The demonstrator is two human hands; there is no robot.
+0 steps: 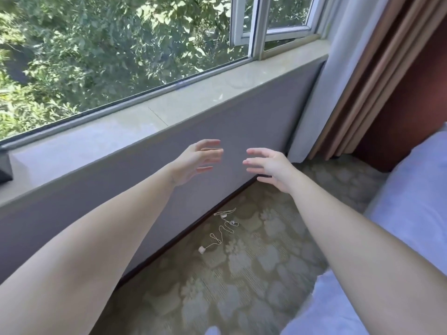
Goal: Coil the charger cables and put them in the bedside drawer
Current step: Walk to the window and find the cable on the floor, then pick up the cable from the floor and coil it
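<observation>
Lying loose on carpet, cables, bed beside

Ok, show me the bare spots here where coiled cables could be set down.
The windowsill looks bare from the dark object at its left end to the curtain. The carpet between bed and wall is open nearer the camera. Only the strip by the charger cables is cluttered.
</observation>
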